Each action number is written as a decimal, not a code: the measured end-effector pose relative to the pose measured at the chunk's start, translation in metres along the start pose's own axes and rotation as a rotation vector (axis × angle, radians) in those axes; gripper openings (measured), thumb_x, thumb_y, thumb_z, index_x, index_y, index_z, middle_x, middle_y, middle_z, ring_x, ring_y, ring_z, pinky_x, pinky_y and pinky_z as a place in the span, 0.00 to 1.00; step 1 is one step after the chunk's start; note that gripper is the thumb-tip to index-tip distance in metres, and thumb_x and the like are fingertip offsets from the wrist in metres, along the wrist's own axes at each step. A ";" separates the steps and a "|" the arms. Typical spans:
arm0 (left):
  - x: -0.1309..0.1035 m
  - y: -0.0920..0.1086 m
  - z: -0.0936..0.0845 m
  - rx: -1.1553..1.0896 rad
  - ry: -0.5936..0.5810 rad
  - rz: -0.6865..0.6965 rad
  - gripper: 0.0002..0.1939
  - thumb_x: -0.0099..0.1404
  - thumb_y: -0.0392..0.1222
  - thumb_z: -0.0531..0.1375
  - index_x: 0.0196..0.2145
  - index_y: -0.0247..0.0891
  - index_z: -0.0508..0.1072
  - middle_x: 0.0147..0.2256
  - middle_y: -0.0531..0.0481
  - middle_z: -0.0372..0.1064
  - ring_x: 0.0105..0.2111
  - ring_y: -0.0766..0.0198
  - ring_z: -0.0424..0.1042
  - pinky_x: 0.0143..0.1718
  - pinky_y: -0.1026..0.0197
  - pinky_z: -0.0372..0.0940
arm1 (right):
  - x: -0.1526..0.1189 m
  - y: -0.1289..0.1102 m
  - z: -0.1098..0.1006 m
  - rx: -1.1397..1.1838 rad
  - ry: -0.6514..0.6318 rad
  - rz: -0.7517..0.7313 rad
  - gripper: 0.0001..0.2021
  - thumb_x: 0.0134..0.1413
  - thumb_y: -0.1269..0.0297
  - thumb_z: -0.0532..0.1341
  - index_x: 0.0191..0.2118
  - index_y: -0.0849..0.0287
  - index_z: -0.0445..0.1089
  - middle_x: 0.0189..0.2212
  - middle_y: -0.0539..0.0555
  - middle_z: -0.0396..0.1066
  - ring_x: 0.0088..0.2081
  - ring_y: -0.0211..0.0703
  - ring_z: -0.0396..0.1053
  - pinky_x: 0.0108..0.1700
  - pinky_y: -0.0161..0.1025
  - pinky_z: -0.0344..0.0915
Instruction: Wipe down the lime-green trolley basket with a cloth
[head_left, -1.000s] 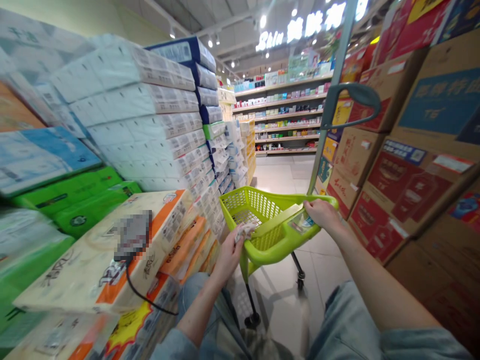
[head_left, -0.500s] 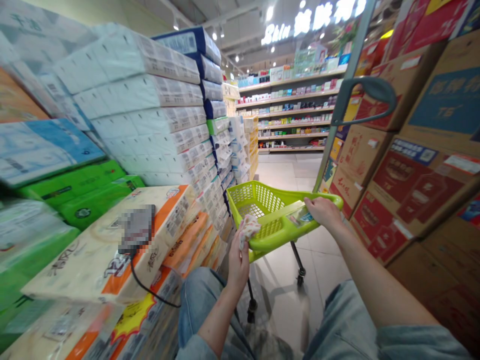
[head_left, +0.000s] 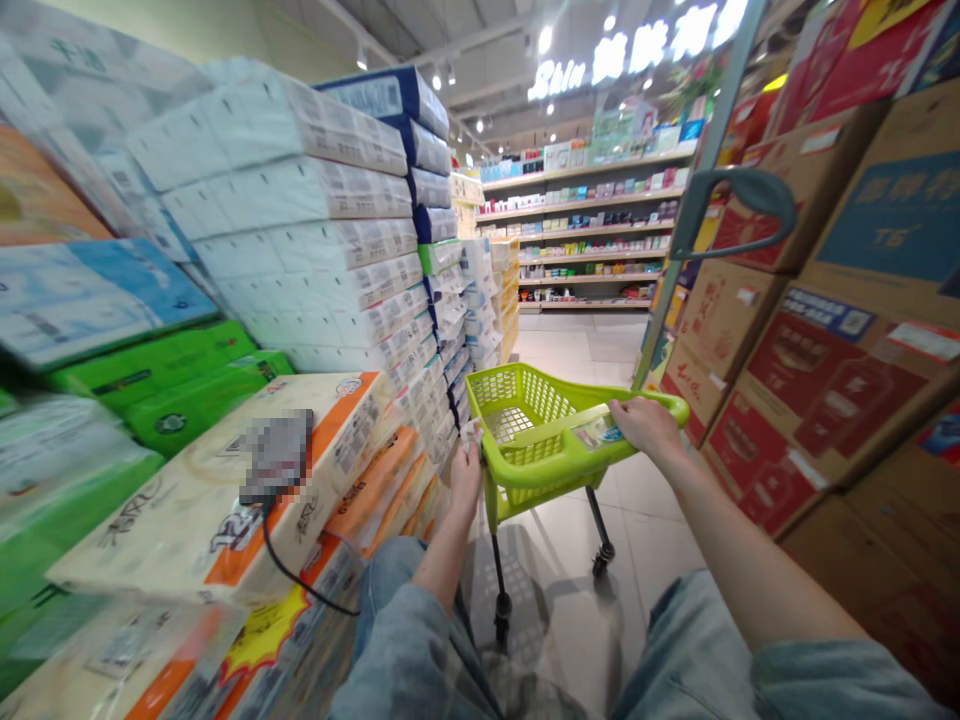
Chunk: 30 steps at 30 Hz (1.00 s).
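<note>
In front of my knees stands a lime-green plastic shopping cart [head_left: 540, 470] with perforated basket walls and dark legs on casters. My right hand [head_left: 646, 428] is closed around the right part of its handle rim, beside a label set into the handle. At the left outer side of the basket is my left hand [head_left: 466, 468], its fingers closed on a crumpled white cloth [head_left: 471, 432] with small coloured marks. The cloth lies against the cart's side wall, and most of it is hidden by the fingers and the rim.
Tissue packs [head_left: 285, 210] are stacked high on the left. A blurred-out device [head_left: 276, 455] with a black cable rests on a cream pack [head_left: 172, 510]. Cardboard cartons [head_left: 832, 370] and a trolley handle [head_left: 739, 215] stand on the right. Stocked shelves [head_left: 585, 235] line the back.
My left hand has moved with the cloth from the near left corner of the handle to the cart's left outer side. My right hand stays on the rim.
</note>
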<state>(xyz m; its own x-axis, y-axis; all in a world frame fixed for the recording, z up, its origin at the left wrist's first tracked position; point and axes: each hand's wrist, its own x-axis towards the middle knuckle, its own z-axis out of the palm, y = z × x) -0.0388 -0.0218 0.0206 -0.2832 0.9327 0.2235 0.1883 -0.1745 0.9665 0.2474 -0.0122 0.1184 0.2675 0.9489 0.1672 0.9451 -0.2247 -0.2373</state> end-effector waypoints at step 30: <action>-0.065 0.006 0.021 -0.173 -0.140 0.129 0.22 0.66 0.51 0.48 0.53 0.39 0.64 0.56 0.46 0.60 0.58 0.60 0.55 0.61 0.53 0.46 | -0.015 -0.006 -0.010 -0.058 0.122 -0.242 0.27 0.62 0.54 0.41 0.32 0.62 0.73 0.35 0.61 0.74 0.40 0.48 0.70 0.45 0.44 0.56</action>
<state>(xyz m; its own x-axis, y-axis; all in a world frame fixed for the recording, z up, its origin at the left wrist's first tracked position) 0.0005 -0.0765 0.0092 -0.1318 0.9318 0.3383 0.0474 -0.3350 0.9410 0.2392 -0.0276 0.1265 0.0497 0.9438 0.3268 0.9925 -0.0101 -0.1218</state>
